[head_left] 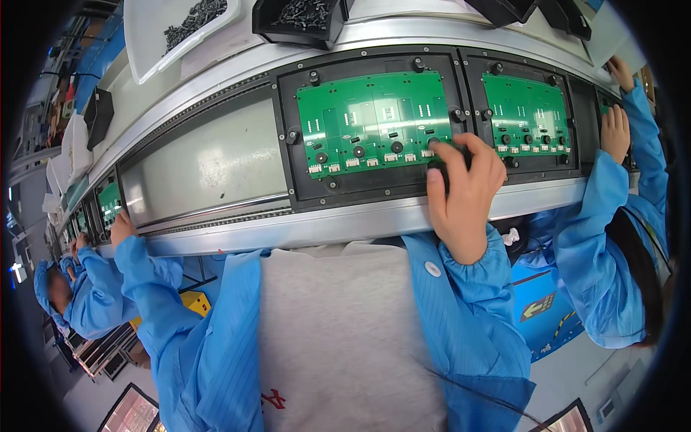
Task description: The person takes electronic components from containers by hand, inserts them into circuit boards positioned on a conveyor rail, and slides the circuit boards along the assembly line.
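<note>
A green circuit board (371, 108) lies in a black fixture frame (374, 193) with black knobs round its edge. Along its lower side sit white connectors and round black parts. My right hand (468, 183) is over the frame's lower right corner. Its thumb and forefinger are bent round a black knob (437, 165), partly hidden by the fingers. The forefinger tip reaches the board's corner. My left hand (124, 226) is out to the far left, at the near edge of another green board (109, 203). Its fingers are too small and partly hidden to read.
A second framed green board (525, 108) adjoins on the right, along the metal-edged line (345, 225). Behind stand a black bin (299, 21) and a white tray (147, 57) of small dark parts. Co-workers' hands (615, 133) (79, 241) are at both ends.
</note>
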Demonstrator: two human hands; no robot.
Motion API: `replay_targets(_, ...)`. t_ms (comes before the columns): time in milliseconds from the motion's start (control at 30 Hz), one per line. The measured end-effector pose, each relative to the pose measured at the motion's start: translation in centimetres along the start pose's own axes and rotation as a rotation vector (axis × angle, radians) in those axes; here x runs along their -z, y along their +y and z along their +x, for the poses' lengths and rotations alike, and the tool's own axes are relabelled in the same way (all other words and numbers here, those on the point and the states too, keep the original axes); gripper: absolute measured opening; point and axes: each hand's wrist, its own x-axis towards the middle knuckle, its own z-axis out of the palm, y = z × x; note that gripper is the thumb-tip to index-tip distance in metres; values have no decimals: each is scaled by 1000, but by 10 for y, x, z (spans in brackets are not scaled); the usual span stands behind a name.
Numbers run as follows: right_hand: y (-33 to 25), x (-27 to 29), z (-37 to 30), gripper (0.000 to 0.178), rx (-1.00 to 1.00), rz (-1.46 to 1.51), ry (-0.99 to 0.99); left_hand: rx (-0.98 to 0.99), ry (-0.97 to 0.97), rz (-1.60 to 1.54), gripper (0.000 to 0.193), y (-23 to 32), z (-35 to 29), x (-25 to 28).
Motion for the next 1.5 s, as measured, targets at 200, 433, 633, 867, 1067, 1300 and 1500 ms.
replay_targets(200, -8, 4, 0, 37, -48, 60, -89, -181, -35, -117, 45, 110, -79, 94)
replay_targets(433, -13, 2, 6, 39, 54, 37, -248, -511, -7, -225, 30, 221, -141, 173)
replay_targets(633, -17, 3, 7, 42, 118, -48, -258, -739, 0, -280, 23, 272, -166, 219)
replay_targets(867, -17, 0, 6, 42, 137, -21, -188, -927, -37, -404, 19, 313, -180, 240)
replay_targets(1067, -23, 0, 8, 43, 92, 3, -271, -1023, -24, -442, 19, 324, -178, 242)
replay_targets(1300, -28, 0, 14, 44, 60, -23, -337, -995, -136, -479, 19, 327, -176, 242)
replay_targets(1500, -52, -8, 11, 44, -13, -49, -228, -1069, -81, -577, 21, 327, -171, 232)
